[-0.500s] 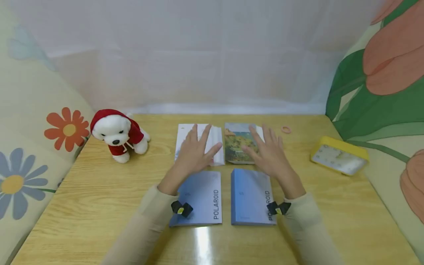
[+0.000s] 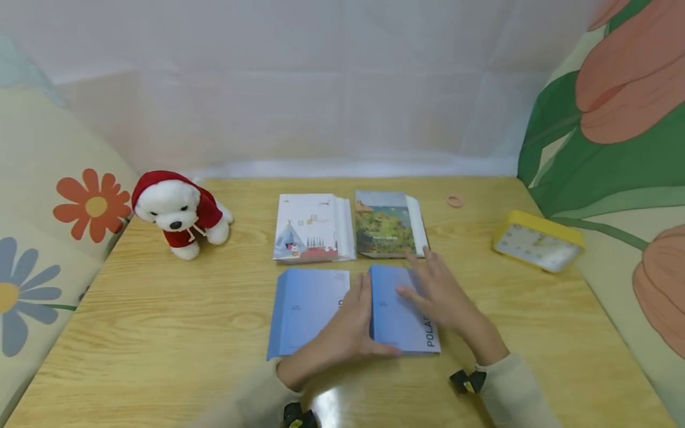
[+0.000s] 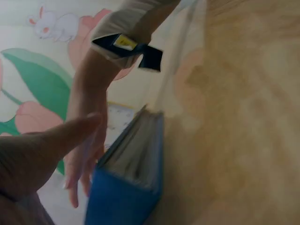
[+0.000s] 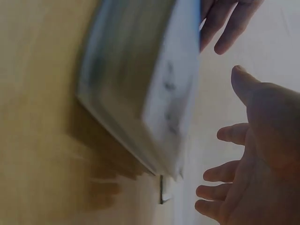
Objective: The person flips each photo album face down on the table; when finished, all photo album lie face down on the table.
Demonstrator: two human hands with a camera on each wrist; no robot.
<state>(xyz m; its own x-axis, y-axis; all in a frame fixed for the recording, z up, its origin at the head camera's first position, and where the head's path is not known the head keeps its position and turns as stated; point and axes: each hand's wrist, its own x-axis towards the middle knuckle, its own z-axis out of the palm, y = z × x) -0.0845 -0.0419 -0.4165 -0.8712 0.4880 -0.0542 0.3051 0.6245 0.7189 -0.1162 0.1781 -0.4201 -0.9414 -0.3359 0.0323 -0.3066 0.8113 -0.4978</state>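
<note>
- The near-right blue album (image 2: pixel 393 318) lay on the table (image 2: pixel 160 333).
- Left hand (image 2: pixel 348 333) stood straight-fingered at its left side; right hand (image 2: pixel 444 297) hovered, fingers spread.
- Seemingly reaching; gripping would need curled fingers.

You face a pale, creased backdrop (image 2: pixel 299 89) behind the far edge of your wood-grained table (image 2: pixel 160 309). Beyond the table's left edge, you have a cream panel (image 2: pixel 32 142) with red-orange and blue flowers; past its right edge, another panel (image 2: pixel 610 285) carries pink tulips (image 2: pixel 615 65). White glare (image 2: pixel 327 404) marks the tabletop on your side.
</note>
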